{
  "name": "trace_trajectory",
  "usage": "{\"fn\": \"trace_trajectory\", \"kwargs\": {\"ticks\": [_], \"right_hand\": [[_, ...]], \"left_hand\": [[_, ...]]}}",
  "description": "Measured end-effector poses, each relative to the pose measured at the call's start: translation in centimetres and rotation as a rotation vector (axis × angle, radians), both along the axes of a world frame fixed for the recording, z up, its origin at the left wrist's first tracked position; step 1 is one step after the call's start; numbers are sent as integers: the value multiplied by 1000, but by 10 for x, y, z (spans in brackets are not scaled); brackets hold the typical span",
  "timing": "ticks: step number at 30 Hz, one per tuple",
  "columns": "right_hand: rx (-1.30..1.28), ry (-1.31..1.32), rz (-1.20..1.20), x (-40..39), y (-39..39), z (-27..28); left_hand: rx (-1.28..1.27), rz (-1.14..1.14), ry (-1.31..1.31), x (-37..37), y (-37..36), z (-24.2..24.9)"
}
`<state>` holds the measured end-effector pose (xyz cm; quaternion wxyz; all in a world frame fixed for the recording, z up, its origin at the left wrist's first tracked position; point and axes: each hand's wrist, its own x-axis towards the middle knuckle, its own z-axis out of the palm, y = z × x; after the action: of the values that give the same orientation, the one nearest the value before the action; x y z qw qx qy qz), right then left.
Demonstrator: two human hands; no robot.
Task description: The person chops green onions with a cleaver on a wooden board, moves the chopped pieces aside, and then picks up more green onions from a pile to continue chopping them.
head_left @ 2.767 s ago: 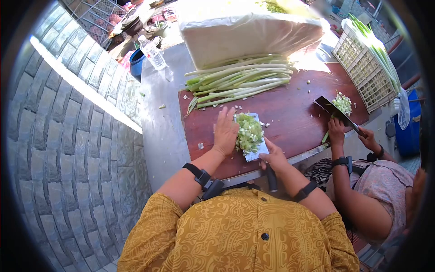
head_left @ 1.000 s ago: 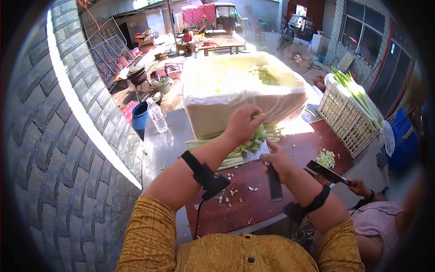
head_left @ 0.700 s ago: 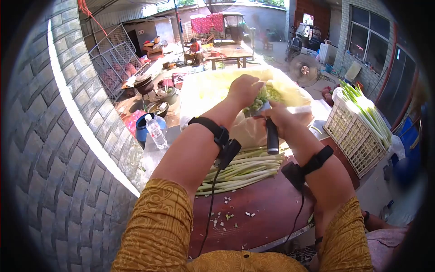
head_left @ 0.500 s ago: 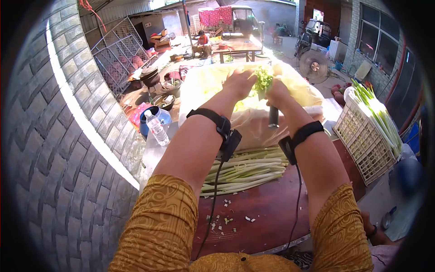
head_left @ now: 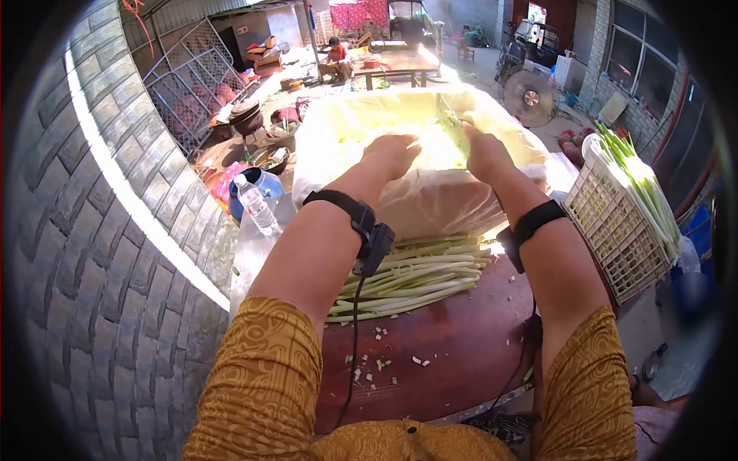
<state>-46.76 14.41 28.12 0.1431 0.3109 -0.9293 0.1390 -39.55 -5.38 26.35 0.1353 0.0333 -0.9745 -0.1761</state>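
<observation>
My right hand is closed round a knife, whose broad blade points up and forward over the lined tub with green bits on it. My left hand is over the near left part of the tub; glare and the back of the hand hide its fingertips. The tub has a pale plastic liner and holds chopped pale green pieces, washed out by sunlight. A bundle of long green stalks lies on the dark red table in front of the tub.
A water bottle stands left of the tub. At the right is a crate with long green stalks. A fan stands behind it. A person sits far back; another person's arm shows at lower right.
The chopped greens between my hands are gone from there. My left hand has moved down and left, and the knife blade has swung from pointing down to pointing up.
</observation>
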Motion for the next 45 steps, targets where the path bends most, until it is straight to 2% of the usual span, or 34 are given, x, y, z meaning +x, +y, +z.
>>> {"fn": "trace_trajectory", "kwargs": {"ticks": [4, 7, 9, 11, 13, 15, 16, 17, 18, 21, 24, 27, 30, 36, 38, 45], "right_hand": [[81, 80, 63, 5, -5, 2], [-111, 33, -95, 27, -9, 10], [-403, 125, -30, 26, -3, -2], [-710, -400, 60, 66, 10, 8], [-837, -597, 195, 121, 30, -1], [-1047, -795, 327, 178, 44, -28], [-1054, -851, 235, 213, 55, -41], [-936, -915, 157, 240, 69, -53], [-1009, -1004, 172, 262, 84, -83], [-978, -1148, 39, 326, 125, -129], [-947, -1200, -133, 357, 168, -173], [-1076, -1201, -191, 374, 195, -211], [-1045, -1154, -262, 376, 196, -224], [-771, -1101, -245, 350, 157, -224], [-735, -1105, -224, 337, 143, -231], [-697, -1171, -205, 319, 118, -237]], "left_hand": [[20, 14, 86, 16, 7, 6], [17, -28, 233, 33, 4, 2], [86, -109, 337, 58, 3, -2], [120, -194, 370, 92, 4, -12], [181, -291, 338, 141, 9, -27], [223, -399, 420, 189, 11, -66], [258, -377, 324, 220, 14, -86], [286, -361, 233, 251, 17, -106], [297, -373, 136, 280, 18, -126], [271, -366, -51, 358, 18, -193], [116, -170, -350, 407, 34, -209], [57, -56, -387, 412, 41, -224], [40, 28, -332, 395, 47, -231], [90, -50, -91, 338, 46, -256], [67, -56, 5, 319, 50, -245], [19, -23, 14, 266, 51, -255]]}}
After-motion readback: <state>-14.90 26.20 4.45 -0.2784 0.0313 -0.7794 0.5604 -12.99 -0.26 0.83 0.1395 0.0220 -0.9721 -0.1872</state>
